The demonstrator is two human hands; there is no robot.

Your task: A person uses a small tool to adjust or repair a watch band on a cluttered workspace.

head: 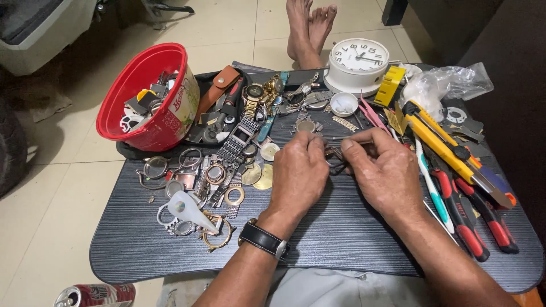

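Observation:
My left hand (298, 173) and my right hand (384, 173) meet over the middle of a dark lap tray (341, 233). Between their fingertips is a small dark metal watch part (334, 153), pinched from both sides. My right hand also grips a thin dark tool (350, 138) that points left above the part. A black-strapped wristwatch (264, 240) is on my left wrist. The part's exact shape is hidden by my fingers.
A red bucket (149, 94) of parts stands at back left. Loose watch cases and bracelets (207, 182) lie left of my hands. A white clock (357, 63), small white dish (343, 104), yellow utility knife (449, 149) and red-handled pliers (469, 219) lie at back and right. Bare feet (307, 28) rest beyond the tray.

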